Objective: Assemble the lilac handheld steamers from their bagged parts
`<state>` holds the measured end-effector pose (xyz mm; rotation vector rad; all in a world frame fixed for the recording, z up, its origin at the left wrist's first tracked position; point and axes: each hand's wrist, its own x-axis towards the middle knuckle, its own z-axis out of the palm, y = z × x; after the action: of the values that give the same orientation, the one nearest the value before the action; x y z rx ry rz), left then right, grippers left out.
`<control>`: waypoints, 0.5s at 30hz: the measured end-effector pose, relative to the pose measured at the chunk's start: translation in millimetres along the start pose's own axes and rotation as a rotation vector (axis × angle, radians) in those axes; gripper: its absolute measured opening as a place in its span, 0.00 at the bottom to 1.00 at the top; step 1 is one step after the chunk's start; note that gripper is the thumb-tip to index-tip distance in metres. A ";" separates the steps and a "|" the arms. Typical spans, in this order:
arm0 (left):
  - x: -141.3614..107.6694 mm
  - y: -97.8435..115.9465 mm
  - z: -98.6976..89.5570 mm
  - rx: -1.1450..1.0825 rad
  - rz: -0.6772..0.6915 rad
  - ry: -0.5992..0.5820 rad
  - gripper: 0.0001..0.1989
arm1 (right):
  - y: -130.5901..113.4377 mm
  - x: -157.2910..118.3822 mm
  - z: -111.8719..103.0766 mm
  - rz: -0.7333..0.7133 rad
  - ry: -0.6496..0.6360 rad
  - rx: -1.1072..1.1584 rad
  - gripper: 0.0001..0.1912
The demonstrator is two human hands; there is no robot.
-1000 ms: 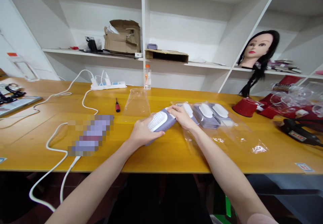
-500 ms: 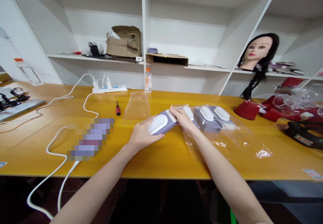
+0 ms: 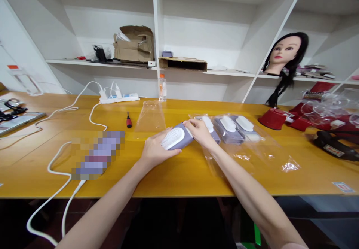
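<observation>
A purple-grey box point(image 3: 183, 141) with a white, bristled oval on its face is tilted above the middle of the table, between both hands. My left hand point(image 3: 153, 148) is closed around its left end, the thumb along the lower edge. At the box's right end, the fingers of my right hand point(image 3: 198, 131) grip the corner beside a pale end strip. Just right of that hand, several similar purple boxes point(image 3: 229, 126) with white ovals lie in clear plastic bags point(image 3: 242, 157). Another clear bag point(image 3: 150, 118) lies flat beyond my left hand.
Left of my hands are a screwdriver point(image 3: 128, 121), a blurred-out phone-like device point(image 3: 98, 153) on a white cable, and a power strip point(image 3: 120, 98). A bottle point(image 3: 162, 88) stands at the back. Red items point(image 3: 272, 118) and a mannequin head point(image 3: 285, 54) are on the right.
My right hand's fingers have curled in closer at the box's right end, and the pale strip there is more covered. The view has shifted slightly; the left hand keeps its hold.
</observation>
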<state>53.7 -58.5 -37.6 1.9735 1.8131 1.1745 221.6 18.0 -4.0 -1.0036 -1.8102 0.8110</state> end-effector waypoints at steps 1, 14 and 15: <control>0.2 -0.5 0.5 0.002 -0.008 0.002 0.38 | 0.0 -0.2 0.9 0.001 0.028 0.004 0.17; 4.4 0.7 1.2 -0.122 -0.151 0.111 0.33 | 12.1 21.4 11.0 0.170 0.289 0.032 0.26; 5.8 0.5 -1.2 -0.162 -0.181 0.131 0.32 | 12.9 22.4 9.3 0.185 0.276 0.016 0.27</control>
<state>52.8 -53.7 -34.2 1.6423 1.8478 1.3714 210.7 42.5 -9.9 -1.2219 -1.4903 0.7542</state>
